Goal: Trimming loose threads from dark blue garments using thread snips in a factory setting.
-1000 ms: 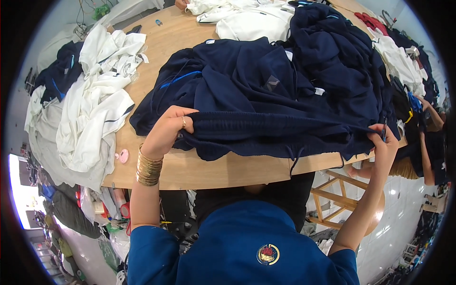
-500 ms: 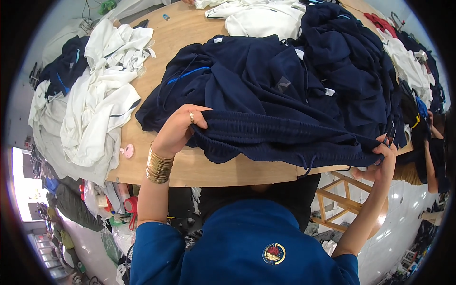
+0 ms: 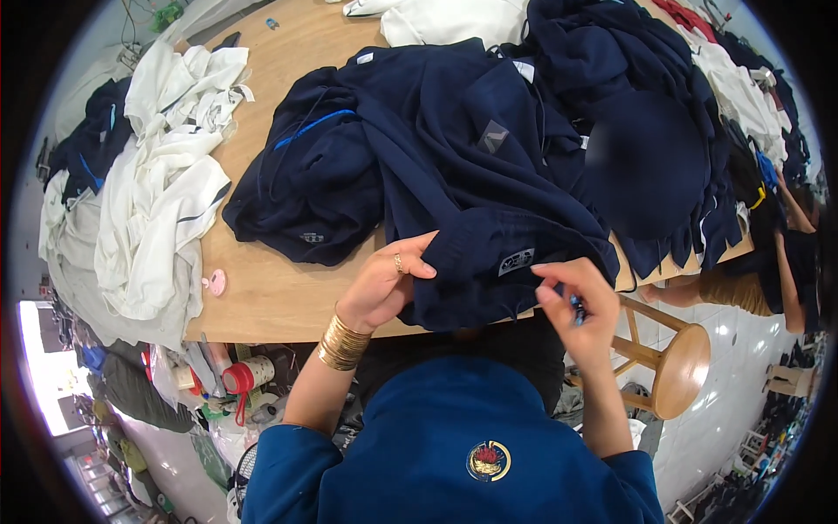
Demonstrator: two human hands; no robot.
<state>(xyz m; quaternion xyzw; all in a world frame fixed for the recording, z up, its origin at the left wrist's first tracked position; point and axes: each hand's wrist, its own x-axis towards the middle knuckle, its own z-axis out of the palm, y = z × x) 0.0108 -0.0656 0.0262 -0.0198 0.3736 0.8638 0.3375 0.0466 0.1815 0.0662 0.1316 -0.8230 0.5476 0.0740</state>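
Note:
My left hand [image 3: 384, 278] is closed on the gathered elastic waistband of navy drawstring trousers [image 3: 471, 253], pinching it between thumb and fingers at the table's near edge. Inside the waistband a small pale printed label [image 3: 516, 261] faces up. Just right of that label is my right hand [image 3: 580, 301], thumb and forefinger curled close together and apart from the cloth, as far as I can see. Its other fingers close round a small blue tool [image 3: 578, 309], which looks like thread snips; most of it is hidden in the palm.
More navy garments [image 3: 650, 166] lie heaped on the wooden table [image 3: 279, 301] at the right. White garments [image 3: 157, 218] are piled left, beside a pink tag-like piece [image 3: 215, 282]. A wooden stool [image 3: 681, 371] stands below right; another person's arm [image 3: 790, 279] shows at far right.
Both hands have come closer together, and the stretched waistband has slackened and opened to show its label. My right hand has let go of the waistband's right end and moved left.

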